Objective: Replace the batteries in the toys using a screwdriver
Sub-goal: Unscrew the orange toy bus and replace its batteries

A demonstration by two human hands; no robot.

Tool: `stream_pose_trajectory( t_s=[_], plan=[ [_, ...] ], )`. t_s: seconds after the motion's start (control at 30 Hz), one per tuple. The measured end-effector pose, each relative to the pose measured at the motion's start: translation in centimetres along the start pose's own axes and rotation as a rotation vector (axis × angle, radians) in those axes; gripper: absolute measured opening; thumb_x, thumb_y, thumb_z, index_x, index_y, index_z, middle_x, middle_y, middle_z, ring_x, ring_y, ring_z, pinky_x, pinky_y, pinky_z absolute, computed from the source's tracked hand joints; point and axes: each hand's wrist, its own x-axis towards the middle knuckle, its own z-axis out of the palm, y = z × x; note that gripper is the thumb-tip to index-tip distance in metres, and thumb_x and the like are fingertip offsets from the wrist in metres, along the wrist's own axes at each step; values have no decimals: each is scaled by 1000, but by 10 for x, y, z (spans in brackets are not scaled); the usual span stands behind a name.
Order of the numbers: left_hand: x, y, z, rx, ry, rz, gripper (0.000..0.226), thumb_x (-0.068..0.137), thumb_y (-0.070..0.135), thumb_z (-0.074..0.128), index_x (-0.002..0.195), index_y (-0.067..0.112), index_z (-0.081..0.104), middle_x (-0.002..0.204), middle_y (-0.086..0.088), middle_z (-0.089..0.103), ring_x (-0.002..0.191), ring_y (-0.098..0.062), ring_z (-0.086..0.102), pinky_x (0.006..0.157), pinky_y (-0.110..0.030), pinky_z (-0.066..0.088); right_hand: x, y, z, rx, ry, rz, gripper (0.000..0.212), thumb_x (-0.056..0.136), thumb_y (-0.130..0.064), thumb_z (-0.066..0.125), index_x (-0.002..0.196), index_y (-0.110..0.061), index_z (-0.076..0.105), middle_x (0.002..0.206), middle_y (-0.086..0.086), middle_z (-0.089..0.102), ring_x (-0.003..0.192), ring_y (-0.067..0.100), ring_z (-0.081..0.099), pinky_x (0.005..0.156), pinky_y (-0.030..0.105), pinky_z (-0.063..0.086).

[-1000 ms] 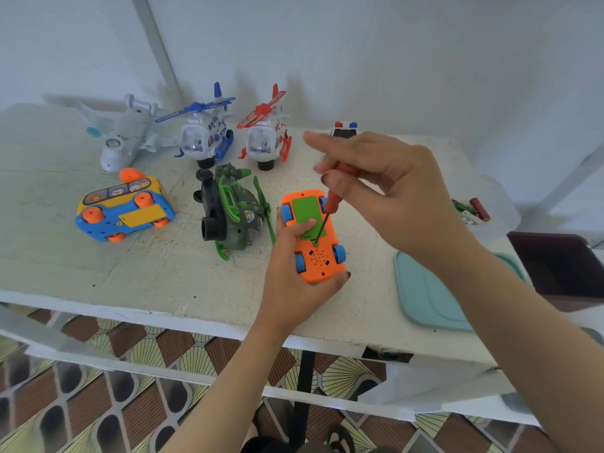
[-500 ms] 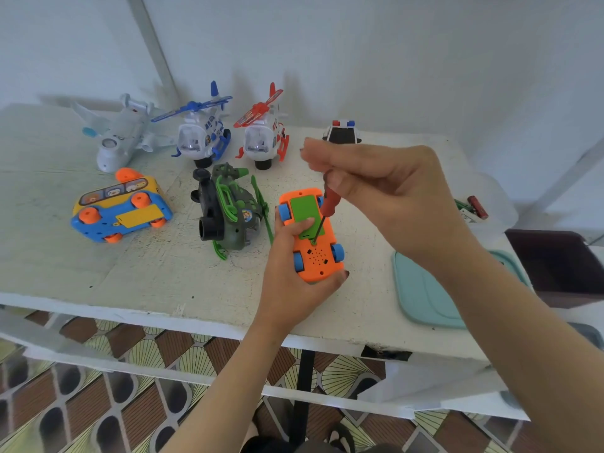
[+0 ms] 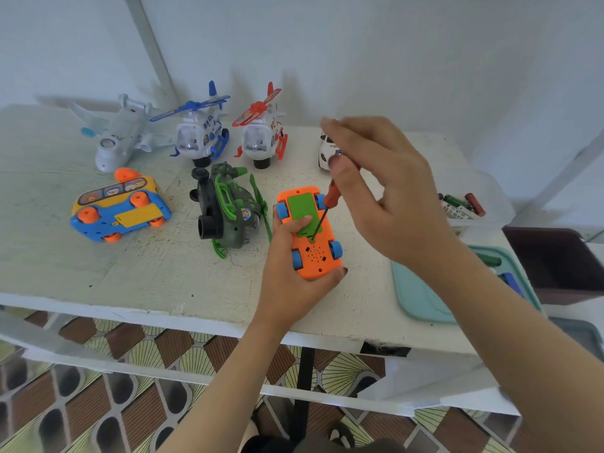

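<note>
The step in hand looks like the unscrewing or re-fastening of a battery door; which of the two cannot be told from this view. An orange plastic toy car (image 3: 315, 256) with blue wheels lies belly-up at the front of the white painted table (image 3: 147, 273), just beside a green toy helicopter (image 3: 228, 210). The left hand (image 3: 287, 273) grips the car from the near end, fingers curled under its body and the thumb pressed flat on the green battery cover (image 3: 302, 207). The right hand (image 3: 392, 197) pinches a red-handled screwdriver (image 3: 330, 199) between thumb and fingertips, the other fingers fanned loosely. The thin shaft slants down, its tip at the screw hole on the near edge of the cover. The next move probably calls for downward pressure with the tip seated squarely while the handle is twirled, and for the thumb to hold the cover against shifting. Loose batteries (image 3: 461, 204) sit in a clear plastic tub (image 3: 490, 220) well to the right, beyond a teal tray (image 3: 421, 299).
</note>
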Motion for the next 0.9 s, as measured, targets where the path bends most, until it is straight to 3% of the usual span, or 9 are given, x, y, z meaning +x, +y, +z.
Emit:
stream_pose_trajectory(
  t_s=[0.07, 0.13, 0.27, 0.4, 0.5, 0.63, 0.73, 0.8, 0.9],
  plan=[
    [0, 1, 1, 3, 1, 5, 68, 64, 36, 83, 121, 37, 45, 138, -14, 43, 114, -20, 58, 80, -20, 54, 1, -1, -4, 146, -167, 31, 43, 96, -8, 42, 138, 0, 48, 122, 15, 64, 124, 23, 53, 109, 21, 36],
    [0, 0, 1, 4, 3, 1, 68, 63, 37, 83, 120, 40, 45, 137, -14, 44, 112, -19, 58, 78, -18, 53, 2, -4, -10, 288, -275, 96, 45, 94, -2, 45, 140, -3, 45, 132, 7, 59, 122, 23, 57, 104, 29, 46],
    [0, 0, 0, 20, 1, 6, 68, 64, 37, 83, 120, 41, 44, 137, -13, 44, 113, -18, 57, 78, -17, 52, 3, -8, -13, 241, -179, 96, 39, 88, -4, 63, 127, -9, 60, 107, -1, 70, 94, 0, 66, 86, 21, 55],
    [1, 0, 1, 0, 6, 0, 69, 66, 27, 86, 119, 40, 45, 135, -14, 45, 112, -22, 58, 75, -16, 53, 1, -1, -10, 100, -11, 88, 33, 81, -22, 75, 112, -14, 71, 79, 8, 66, 71, 14, 67, 74, 24, 56],
    [0, 0, 0, -13, -3, 3, 68, 65, 34, 84, 121, 38, 45, 136, -14, 45, 113, -25, 58, 77, -20, 54, -3, 4, -6, -99, 43, 46, 36, 86, -40, 65, 110, -14, 71, 75, 6, 62, 71, 6, 56, 69, 14, 47],
    [1, 0, 0, -11, -4, -2, 67, 65, 35, 83, 120, 41, 45, 137, -13, 44, 114, -23, 58, 78, -20, 54, -2, 4, -6, 18, -72, 63, 53, 96, -37, 41, 136, -3, 51, 118, 10, 61, 112, 10, 58, 100, 31, 45],
    [1, 0, 1, -2, -4, 9, 67, 65, 37, 83, 118, 46, 44, 137, -11, 45, 114, -21, 58, 78, -18, 53, 0, 5, -10, 160, -222, 21, 50, 99, -16, 35, 145, 2, 33, 132, 20, 56, 142, 17, 32, 115, 23, 26],
    [1, 0, 1, 3, -1, 6, 67, 64, 38, 82, 118, 47, 44, 136, -11, 45, 112, -19, 58, 77, -18, 53, -1, 4, -12, 249, -277, 41, 48, 97, -4, 38, 145, -1, 34, 114, 9, 65, 121, 26, 55, 105, 18, 38],
    [1, 0, 1, 21, 8, 9, 68, 64, 39, 82, 119, 42, 44, 135, -11, 45, 111, -18, 58, 78, -20, 54, 0, -2, -12, 311, -272, 85, 46, 94, -2, 52, 139, -5, 45, 114, 3, 67, 100, 12, 67, 90, 20, 52]
  ],
)
